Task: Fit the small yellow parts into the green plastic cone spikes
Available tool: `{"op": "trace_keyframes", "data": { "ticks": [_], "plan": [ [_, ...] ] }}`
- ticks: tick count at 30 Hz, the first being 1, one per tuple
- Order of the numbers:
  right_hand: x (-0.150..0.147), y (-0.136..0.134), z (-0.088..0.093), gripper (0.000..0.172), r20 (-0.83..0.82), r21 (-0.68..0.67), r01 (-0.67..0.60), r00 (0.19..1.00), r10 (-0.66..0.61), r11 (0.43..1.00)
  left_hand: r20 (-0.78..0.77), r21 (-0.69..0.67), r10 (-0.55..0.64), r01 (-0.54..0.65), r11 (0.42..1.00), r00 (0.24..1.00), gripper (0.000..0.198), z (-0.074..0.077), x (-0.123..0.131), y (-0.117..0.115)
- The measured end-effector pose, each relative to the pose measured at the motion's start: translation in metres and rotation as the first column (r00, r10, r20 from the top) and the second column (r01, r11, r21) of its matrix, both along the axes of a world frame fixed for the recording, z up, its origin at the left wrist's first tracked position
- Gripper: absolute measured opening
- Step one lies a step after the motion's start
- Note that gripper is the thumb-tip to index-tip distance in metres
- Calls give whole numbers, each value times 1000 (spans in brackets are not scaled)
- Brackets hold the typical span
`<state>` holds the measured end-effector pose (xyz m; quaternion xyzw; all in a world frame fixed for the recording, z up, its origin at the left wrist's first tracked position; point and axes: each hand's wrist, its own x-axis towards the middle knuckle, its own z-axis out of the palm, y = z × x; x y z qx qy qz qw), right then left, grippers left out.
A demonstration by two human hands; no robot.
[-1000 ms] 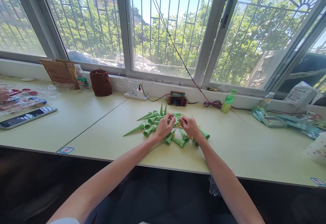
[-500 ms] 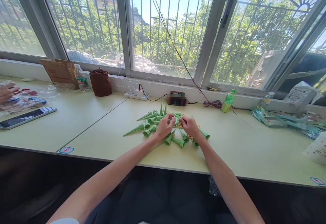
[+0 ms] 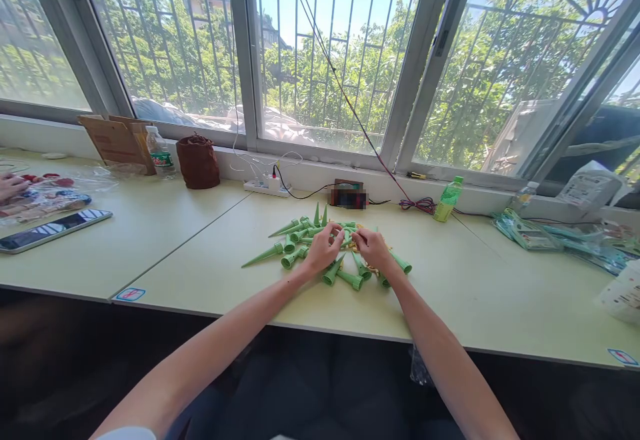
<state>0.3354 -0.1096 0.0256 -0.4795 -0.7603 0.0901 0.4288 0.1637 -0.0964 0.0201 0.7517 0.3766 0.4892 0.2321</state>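
Green plastic watering spikes [image 3: 263, 255], several of them, lie heaped on the table around both hands, some pointing outward and two standing upright at the back. My left hand [image 3: 324, 248] is closed with thumb and fingers pinched on a green spike, mostly hidden behind the fingers. Close to its right, my right hand [image 3: 371, 247] is also closed, fingertips together at the same spot; whatever it grips is too small to make out. Small yellow pieces [image 3: 374, 269] lie among the spikes beside and under my right hand.
Along the window wall stand a brown drawstring bag [image 3: 198, 162], a power strip [image 3: 267, 189], a dark device with cables [image 3: 349, 195] and a green bottle [image 3: 449, 199]. Plastic packets [image 3: 530, 229] lie right. At far left, another person's hand [image 3: 11, 187] is near a tablet [image 3: 55, 231].
My two hands and the spikes stay almost exactly in place. At the far left, the other person's hand has drawn back toward the edge of the view.
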Motion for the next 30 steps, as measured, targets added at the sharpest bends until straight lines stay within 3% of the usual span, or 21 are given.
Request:
{"op": "trace_keyframes", "data": {
  "ticks": [30],
  "plan": [
    [0, -1, 1, 34, 32, 20, 36, 999, -36, 999, 9, 5, -20, 20, 1000, 1000, 29, 0, -1, 0]
  ]
}}
